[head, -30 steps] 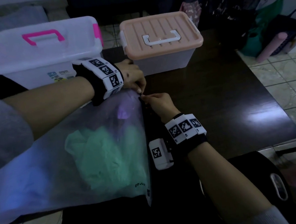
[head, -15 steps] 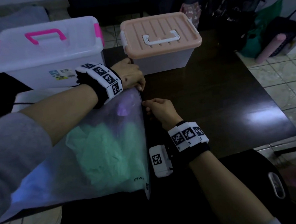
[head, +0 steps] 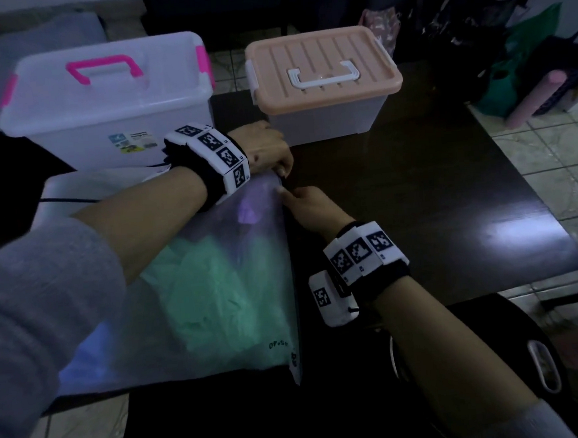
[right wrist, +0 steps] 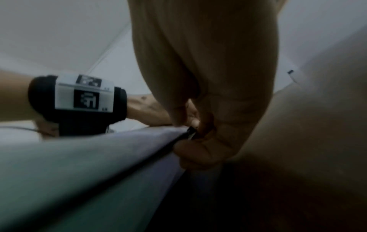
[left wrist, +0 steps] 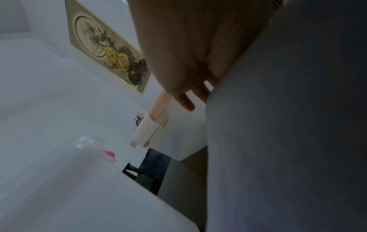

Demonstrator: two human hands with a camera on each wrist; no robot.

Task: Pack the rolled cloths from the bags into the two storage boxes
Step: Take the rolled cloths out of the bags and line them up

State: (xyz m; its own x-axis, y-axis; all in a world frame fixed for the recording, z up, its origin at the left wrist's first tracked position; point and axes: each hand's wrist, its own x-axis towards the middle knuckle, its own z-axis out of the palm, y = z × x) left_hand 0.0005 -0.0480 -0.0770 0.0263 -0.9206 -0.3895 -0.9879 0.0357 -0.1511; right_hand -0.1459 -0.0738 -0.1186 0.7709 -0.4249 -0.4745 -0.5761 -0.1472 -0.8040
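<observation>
A frosted zip bag lies on the dark table with green cloth and a purple piece showing through it. My left hand grips the bag's far corner at the zip edge. Just below it, my right hand pinches the black zip slider on that edge. Behind stand two lidded storage boxes: a clear one with pink handle on the left and one with a peach lid on the right. In the left wrist view the bag fills the right side.
A second frosted bag lies under the first, by the clear box. Dark and green bags and a pink roll sit on the tiled floor at right. A black chair stands near my right forearm.
My right hand slid a little toward me along the zip edge, away from the left hand. The left hand kept its hold at the bag's corner.
</observation>
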